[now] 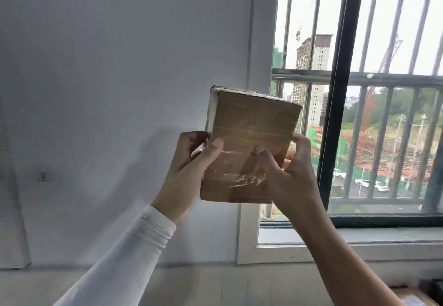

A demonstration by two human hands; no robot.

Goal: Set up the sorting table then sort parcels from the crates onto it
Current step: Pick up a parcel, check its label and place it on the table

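A small brown cardboard parcel (249,137), wrapped in shiny clear tape, is raised in front of me at about chest height, between the white wall and the window. My left hand (191,164) grips its left edge, thumb on the near face and fingers curled behind. At its right edge my right hand (287,169) holds it the same way, thumb pressed on the near face. The parcel's far side is hidden. No crate or sorting table shows clearly.
A white wall (107,89) fills the left. A barred window (359,113) with a dark frame and a sill (359,236) is at right. The pale floor (203,284) lies below. Part of a brown box (414,299) and something dark show at the bottom right corner.
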